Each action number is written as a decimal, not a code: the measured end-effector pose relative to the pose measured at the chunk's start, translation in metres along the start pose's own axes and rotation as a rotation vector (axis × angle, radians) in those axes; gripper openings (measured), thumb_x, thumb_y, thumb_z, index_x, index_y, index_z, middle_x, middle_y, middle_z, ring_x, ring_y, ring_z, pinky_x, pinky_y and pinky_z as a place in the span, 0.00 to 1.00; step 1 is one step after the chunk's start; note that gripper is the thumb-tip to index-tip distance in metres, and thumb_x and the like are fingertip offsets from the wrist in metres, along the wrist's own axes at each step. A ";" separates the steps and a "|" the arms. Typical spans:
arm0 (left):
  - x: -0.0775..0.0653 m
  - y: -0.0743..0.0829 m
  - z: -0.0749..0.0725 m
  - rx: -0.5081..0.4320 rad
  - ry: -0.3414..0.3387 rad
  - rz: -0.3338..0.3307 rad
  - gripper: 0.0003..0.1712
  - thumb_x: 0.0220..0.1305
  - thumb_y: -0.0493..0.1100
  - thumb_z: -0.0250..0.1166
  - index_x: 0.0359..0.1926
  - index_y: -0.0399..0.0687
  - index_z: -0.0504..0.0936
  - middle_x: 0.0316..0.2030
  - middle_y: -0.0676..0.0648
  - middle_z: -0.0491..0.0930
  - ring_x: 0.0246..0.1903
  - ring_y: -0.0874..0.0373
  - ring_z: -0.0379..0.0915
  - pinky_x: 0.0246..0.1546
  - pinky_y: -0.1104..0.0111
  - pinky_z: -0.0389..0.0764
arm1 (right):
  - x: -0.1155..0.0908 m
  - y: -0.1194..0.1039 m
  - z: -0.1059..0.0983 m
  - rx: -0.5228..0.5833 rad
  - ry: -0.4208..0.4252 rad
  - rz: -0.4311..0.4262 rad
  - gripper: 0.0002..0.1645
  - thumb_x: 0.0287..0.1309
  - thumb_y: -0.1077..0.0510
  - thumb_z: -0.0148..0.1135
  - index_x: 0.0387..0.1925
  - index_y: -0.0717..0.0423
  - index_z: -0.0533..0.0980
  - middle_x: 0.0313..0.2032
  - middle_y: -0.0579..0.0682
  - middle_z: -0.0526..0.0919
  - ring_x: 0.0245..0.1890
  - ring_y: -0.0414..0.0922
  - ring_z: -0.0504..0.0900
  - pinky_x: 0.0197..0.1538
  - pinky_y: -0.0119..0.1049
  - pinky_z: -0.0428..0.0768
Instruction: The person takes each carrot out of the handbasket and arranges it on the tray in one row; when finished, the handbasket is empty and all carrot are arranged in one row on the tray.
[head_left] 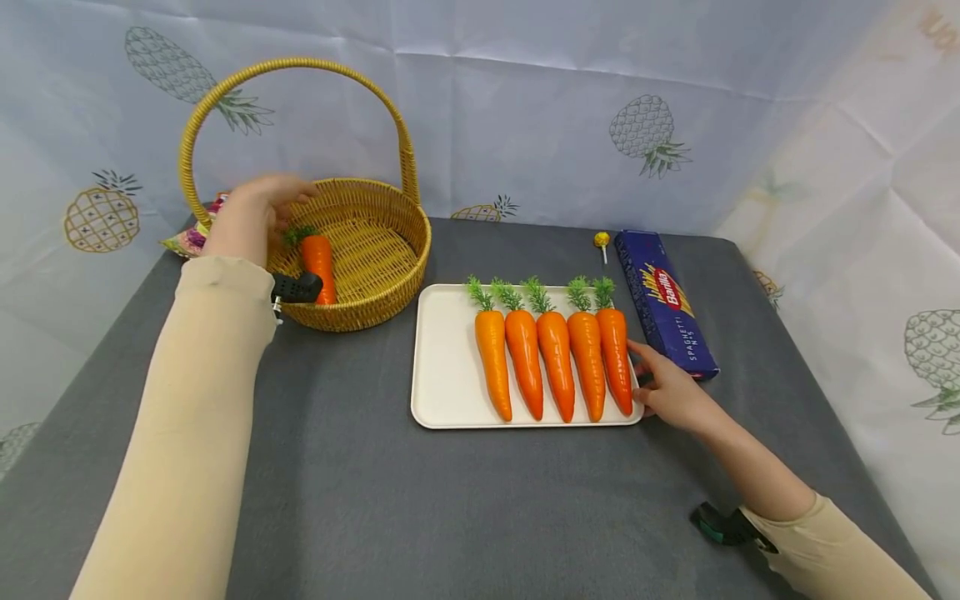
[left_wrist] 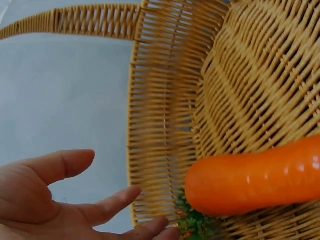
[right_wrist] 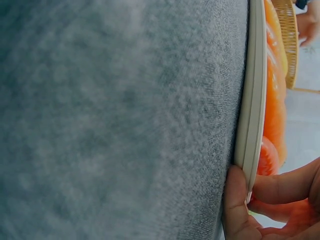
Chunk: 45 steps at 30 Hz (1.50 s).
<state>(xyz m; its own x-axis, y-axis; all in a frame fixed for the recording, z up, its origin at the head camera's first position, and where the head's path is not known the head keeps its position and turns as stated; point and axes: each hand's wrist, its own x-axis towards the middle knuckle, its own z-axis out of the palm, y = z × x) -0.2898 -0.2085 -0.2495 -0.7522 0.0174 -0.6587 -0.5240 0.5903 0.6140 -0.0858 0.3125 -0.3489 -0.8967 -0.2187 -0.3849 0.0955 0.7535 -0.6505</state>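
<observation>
My left hand (head_left: 258, 204) is over the left side of a wicker basket (head_left: 378, 250), fingers loosely spread and holding nothing. Inside that basket lies one orange carrot (head_left: 318, 265), its leafy green top close by my fingers in the left wrist view, apart from the thumb. A cream rectangular tray (head_left: 446, 367) rests on the table with several carrots (head_left: 555, 358) side by side, leaves pointing to the back. At the tray's right edge, my right hand (head_left: 675, 396) pinches the rim between thumb and fingers, as the right wrist view shows.
A blue spaghetti box (head_left: 663, 304) lies right of the tray, with a yellow lollipop (head_left: 602, 242) by its far end. Behind the basket's left side sits a colourful packet (head_left: 186, 242). The basket's tall handle (head_left: 300, 63) arches above it. A pineapple-print cloth (head_left: 517, 125) hangs behind.
</observation>
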 end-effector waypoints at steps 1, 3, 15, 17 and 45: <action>0.000 -0.002 0.000 -0.012 0.017 -0.001 0.44 0.73 0.63 0.40 0.79 0.49 0.36 0.78 0.33 0.30 0.55 0.48 0.60 0.68 0.57 0.67 | 0.000 0.000 0.000 -0.001 0.000 0.001 0.47 0.62 0.70 0.56 0.76 0.69 0.44 0.57 0.73 0.69 0.40 0.49 0.79 0.36 0.38 0.88; 0.000 -0.006 0.001 -0.034 0.047 -0.008 0.45 0.72 0.63 0.42 0.79 0.48 0.39 0.78 0.33 0.32 0.57 0.46 0.54 0.72 0.54 0.64 | 0.000 0.000 0.000 -0.001 -0.001 0.003 0.47 0.62 0.70 0.56 0.76 0.69 0.44 0.57 0.73 0.69 0.40 0.49 0.79 0.36 0.38 0.88; 0.006 -0.017 0.002 -0.001 0.007 -0.011 0.47 0.71 0.63 0.44 0.79 0.44 0.38 0.77 0.32 0.38 0.71 0.39 0.47 0.75 0.55 0.62 | 0.001 0.001 0.000 0.002 0.002 -0.007 0.47 0.62 0.70 0.56 0.76 0.69 0.44 0.55 0.73 0.70 0.38 0.47 0.79 0.34 0.37 0.87; 0.007 -0.017 0.003 -0.008 0.030 -0.022 0.48 0.71 0.62 0.46 0.79 0.41 0.39 0.69 0.30 0.52 0.64 0.43 0.55 0.69 0.59 0.69 | 0.001 0.001 0.000 0.001 0.001 -0.004 0.47 0.62 0.70 0.56 0.76 0.69 0.44 0.56 0.73 0.70 0.38 0.47 0.79 0.34 0.37 0.87; 0.018 -0.017 0.012 0.194 -0.275 0.034 0.38 0.78 0.47 0.47 0.78 0.44 0.40 0.74 0.25 0.42 0.69 0.31 0.57 0.71 0.49 0.69 | 0.001 0.000 -0.005 0.030 -0.020 0.018 0.46 0.61 0.70 0.55 0.76 0.67 0.44 0.56 0.72 0.69 0.37 0.47 0.79 0.36 0.36 0.88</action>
<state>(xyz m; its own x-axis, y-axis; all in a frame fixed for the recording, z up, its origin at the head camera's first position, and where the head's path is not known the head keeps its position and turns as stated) -0.2899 -0.2081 -0.2770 -0.6181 0.2414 -0.7481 -0.3945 0.7279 0.5608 -0.0895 0.3152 -0.3457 -0.8856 -0.2180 -0.4100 0.1250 0.7384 -0.6627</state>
